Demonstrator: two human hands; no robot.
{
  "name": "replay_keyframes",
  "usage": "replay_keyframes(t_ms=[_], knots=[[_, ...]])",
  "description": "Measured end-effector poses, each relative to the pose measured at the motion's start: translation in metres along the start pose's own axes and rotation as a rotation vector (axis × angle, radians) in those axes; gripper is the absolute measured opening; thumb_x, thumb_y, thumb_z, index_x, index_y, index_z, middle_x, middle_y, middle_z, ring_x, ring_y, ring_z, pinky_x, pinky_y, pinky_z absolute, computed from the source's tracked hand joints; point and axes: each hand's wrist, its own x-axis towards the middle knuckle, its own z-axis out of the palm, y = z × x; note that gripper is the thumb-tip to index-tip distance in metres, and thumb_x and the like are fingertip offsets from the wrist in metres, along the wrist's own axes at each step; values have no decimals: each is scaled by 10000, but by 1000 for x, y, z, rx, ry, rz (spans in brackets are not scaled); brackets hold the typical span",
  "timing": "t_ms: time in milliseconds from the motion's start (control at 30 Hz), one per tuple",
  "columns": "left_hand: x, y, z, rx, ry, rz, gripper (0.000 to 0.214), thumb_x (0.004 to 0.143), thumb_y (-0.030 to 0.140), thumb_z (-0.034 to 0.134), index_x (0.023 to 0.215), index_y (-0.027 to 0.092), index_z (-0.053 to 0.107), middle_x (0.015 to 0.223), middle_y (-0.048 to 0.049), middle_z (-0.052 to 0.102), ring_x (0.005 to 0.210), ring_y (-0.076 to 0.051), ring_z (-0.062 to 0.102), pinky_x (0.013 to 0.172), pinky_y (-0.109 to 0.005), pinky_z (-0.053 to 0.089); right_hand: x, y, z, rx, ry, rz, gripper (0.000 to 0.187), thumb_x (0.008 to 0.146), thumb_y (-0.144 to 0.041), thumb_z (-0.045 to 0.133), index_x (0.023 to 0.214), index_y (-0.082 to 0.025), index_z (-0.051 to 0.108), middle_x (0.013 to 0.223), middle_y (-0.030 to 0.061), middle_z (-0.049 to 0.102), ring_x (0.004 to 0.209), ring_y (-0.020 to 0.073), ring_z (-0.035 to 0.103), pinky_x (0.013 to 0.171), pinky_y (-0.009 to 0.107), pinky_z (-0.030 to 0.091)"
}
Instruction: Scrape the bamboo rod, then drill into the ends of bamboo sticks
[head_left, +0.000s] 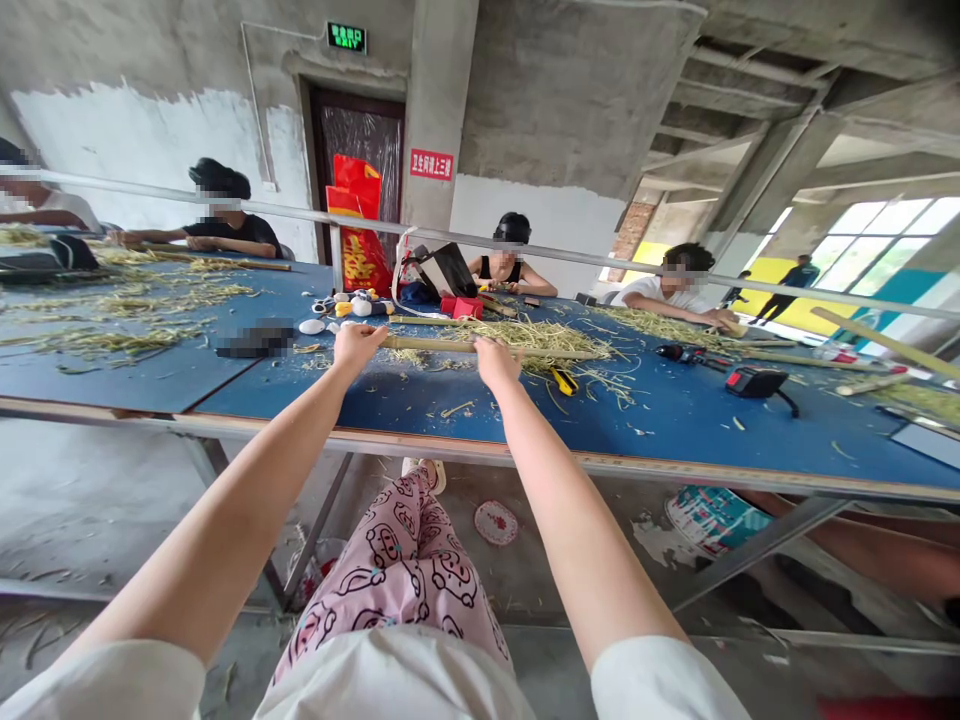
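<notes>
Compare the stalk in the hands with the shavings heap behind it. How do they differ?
The stalk is one long, straight rod; the shavings are many thin strands in a tangled heap. The left hand and right hand grip the stalk, while the shavings lie loose on the blue table. The stalk is a darker tan; the shavings are paler yellow. Both look like dry plant material.

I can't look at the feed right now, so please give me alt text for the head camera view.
The person's left hand and right hand hold a long bamboo stalk over a blue worktable. Pale shavings and a yellow utility knife lie nearby. Co-workers sit across the table.
</notes>
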Motion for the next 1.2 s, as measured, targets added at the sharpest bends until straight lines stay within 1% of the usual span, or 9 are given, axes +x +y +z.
replay_keyframes(t_ms=[100,233,367,567,733,900,1033,1100,1200], knots=[[-1,2,1,8,2,-2,408,795,542,614,654,177,731,608,-65,655,699,-239,619,643,-309,432,0,7,-4,-33,13,66,381,992,-378,643,1332,-209,618,1388,111,607,1168,260,635,972,496,552],[-1,3,0,29,15,-15,428,801,565,606,671,178,735,640,-71,680,710,-244,621,647,-310,429,1,-28,5,12,-59,-150,410,994,-390,638,1363,-214,610,1443,116,582,1246,283,602,1045,544,500],[-1,4,-2,47,14,-18,421,806,559,606,684,178,737,688,-83,708,741,-255,637,672,-316,438,0,-47,10,50,-108,-288,369,1069,-382,492,1414,-306,600,1507,58,567,1381,253,515,1188,553,346],[0,1,-2,28,10,-70,388,817,531,607,734,175,734,730,-91,726,823,-285,676,742,-321,478,0,3,-1,-60,-22,47,416,985,-382,653,1358,-204,606,1421,118,590,1216,281,617,1009,531,527],[2,-4,0,-7,26,-185,480,821,518,675,1138,157,680,826,-85,746,947,-294,705,885,-353,517,0,15,-5,-146,-26,207,378,989,-379,647,1321,-200,621,1357,108,623,1134,251,649,943,480,567],[0,-6,2,-49,59,-281,684,826,437,739,1385,136,484,1211,-162,678,1077,-283,682,945,-374,520,1,-5,-3,-148,-132,47,377,993,-381,641,1327,-206,619,1361,108,621,1133,249,649,946,478,566],[-2,0,1,-52,97,-247,726,791,261,755,1429,120,440,1510,-214,434,1296,-296,557,1096,-389,426,-2,-16,2,-143,-273,-113,384,991,-382,644,1330,-203,617,1358,108,623,1131,250,651,943,479,567],[-1,7,-1,-45,152,-202,675,794,204,711,1416,133,461,1546,-198,375,1400,-301,456,1171,-401,355,-3,-19,3,-161,-342,-152,387,990,-382,647,1330,-200,616,1355,108,624,1131,251,651,942,481,568],[4,19,-4,-28,205,-156,526,820,206,630,1335,165,536,1437,-158,486,1372,-298,477,1164,-432,371,1,-20,-2,-198,-424,-201,389,989,-381,648,1331,-198,615,1355,108,624,1132,253,651,942,483,567]])
